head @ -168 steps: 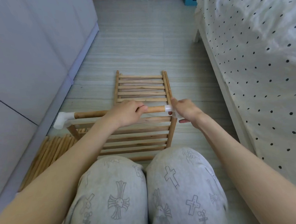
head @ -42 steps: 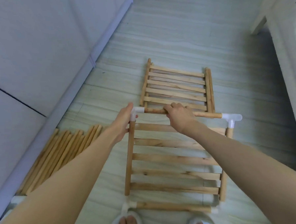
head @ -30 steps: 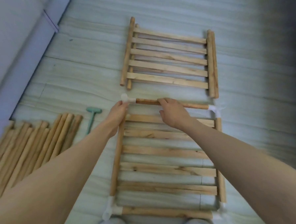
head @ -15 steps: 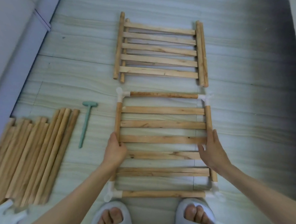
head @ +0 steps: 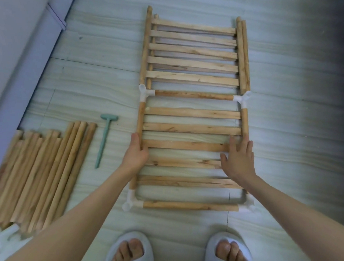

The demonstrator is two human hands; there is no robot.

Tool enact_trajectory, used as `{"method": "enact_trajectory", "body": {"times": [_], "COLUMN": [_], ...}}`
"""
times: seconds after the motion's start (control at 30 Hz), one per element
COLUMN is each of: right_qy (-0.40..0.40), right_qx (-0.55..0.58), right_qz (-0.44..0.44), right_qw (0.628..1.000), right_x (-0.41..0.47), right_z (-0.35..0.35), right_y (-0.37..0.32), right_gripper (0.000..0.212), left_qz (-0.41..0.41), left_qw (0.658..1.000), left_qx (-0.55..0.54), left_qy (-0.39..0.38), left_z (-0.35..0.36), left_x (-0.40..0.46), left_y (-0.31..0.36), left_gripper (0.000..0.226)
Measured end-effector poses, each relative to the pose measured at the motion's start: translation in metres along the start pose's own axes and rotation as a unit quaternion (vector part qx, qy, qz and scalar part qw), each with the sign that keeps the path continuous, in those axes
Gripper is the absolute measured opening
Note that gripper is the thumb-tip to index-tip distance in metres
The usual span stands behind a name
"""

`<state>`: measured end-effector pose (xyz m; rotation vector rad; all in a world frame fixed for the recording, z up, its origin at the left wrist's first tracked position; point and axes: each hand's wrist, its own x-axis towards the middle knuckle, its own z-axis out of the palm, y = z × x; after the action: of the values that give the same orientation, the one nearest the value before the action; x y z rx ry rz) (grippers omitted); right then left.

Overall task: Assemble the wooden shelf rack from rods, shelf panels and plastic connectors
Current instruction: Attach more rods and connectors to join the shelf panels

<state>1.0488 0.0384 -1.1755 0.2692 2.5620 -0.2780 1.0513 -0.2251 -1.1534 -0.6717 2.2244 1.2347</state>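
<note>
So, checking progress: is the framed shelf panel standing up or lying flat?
Flat on the floor: framed shelf panel lies slats up.

Both arms reach down and forward, the left hand (head: 136, 153) curled closed, the right hand (head: 238, 160) flat, fingers spread.

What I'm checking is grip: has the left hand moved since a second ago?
Yes. The left hand slid toward the person along the left rod, from level with the head of the green mallet to near its handle end.
</note>
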Motion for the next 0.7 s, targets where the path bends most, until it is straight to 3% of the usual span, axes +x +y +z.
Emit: {"method": "enact_trajectory", "body": {"times": [0.2, 0.33, 0.43, 0.53, 0.63, 0.7], "right_qy": [-0.086, -0.154, -0.153, -0.124, -0.120, -0.141], "right_qx": [-0.101, -0.162, -0.190, -0.234, -0.304, -0.326], "right_qz": [-0.197, -0.287, -0.318, -0.369, -0.437, -0.422], "right_qw": [0.972, 0.931, 0.916, 0.891, 0.838, 0.834], "right_x": [-0.024, -0.037, -0.044, -0.057, -0.069, -0.073], "right_z": [0.000, -0.002, 0.005, 0.021, 0.047, 0.065], "right_y": [-0.059, -0.117, -0.161, -0.198, -0.227, -0.245], "right_gripper": [0.057, 0.055, 0.054, 0.054, 0.055, 0.058], "left_qz": [0.013, 0.045, 0.051, 0.026, -0.027, -0.079], "left_qw": [0.999, 0.995, 0.989, 0.978, 0.960, 0.951], "left_qx": [0.052, 0.055, 0.064, 0.086, 0.126, 0.146], "left_qy": [-0.003, 0.064, 0.123, 0.186, 0.250, 0.262], "left_z": [-0.010, -0.029, -0.053, -0.087, -0.126, -0.149], "left_x": [-0.023, -0.044, -0.051, -0.053, -0.049, -0.044], "left_y": [-0.026, -0.050, -0.085, -0.120, -0.151, -0.171], "left_gripper": [0.051, 0.041, 0.041, 0.043, 0.049, 0.058]}}
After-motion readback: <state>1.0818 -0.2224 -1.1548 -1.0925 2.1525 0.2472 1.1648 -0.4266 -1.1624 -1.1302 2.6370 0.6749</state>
